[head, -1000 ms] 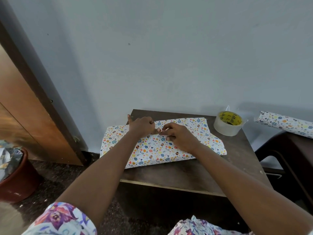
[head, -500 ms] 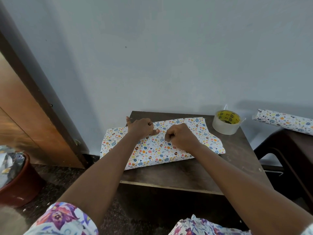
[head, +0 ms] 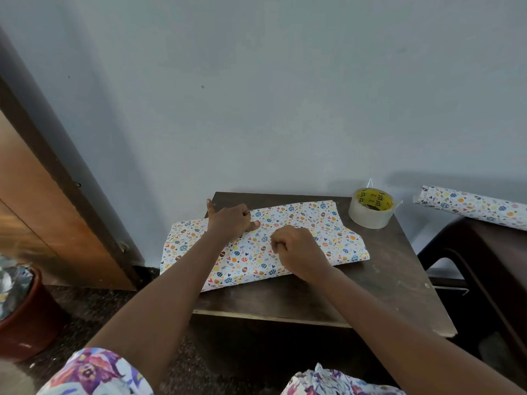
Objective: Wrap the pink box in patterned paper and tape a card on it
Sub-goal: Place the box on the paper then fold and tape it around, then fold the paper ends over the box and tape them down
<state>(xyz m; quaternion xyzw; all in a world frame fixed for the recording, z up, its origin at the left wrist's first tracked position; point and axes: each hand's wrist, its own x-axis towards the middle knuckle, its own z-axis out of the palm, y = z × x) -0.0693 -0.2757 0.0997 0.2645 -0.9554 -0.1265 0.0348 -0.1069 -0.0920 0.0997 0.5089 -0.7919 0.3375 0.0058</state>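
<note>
Far left, on the dark floor (head: 94,309): a red-brown pot (head: 31,317), crumpled scraps inside. Behind it, a wooden door (head: 37,223) in a dark frame. At the bottom edge, a floral sleeve (head: 94,372).

On the table (head: 385,286): the patterned paper (head: 322,226), white with small coloured eggs and hearts, folded over into a long flat packet. Lies slantwise, with the left end past the table's left edge and the right end near the tape. Pink box hidden from view; cannot tell whether it sits inside the fold.

On the far left part of the packet, the left hand (head: 231,220): fingers curled into a fist, little finger stuck out toward the wall, thumb stretched rightward and pressed flat on the paper. Just to the right and nearer, the right hand (head: 296,249): curled as well, resting on the middle of the packet, thumb tucked against the forefinger. Cannot tell whether it pinches a fold or anything else. Hands close together but not touching.

Further right, at the table's far right corner: a roll of clear tape (head: 370,209) with a yellow core, lying flat, loose end sticking up. Just beside the packet's far right corner, apart from it.

Beyond the table's right edge: a spare paper roll (head: 470,205) in the same print, resting on dark brown furniture (head: 490,266), well apart from both hands.
</note>
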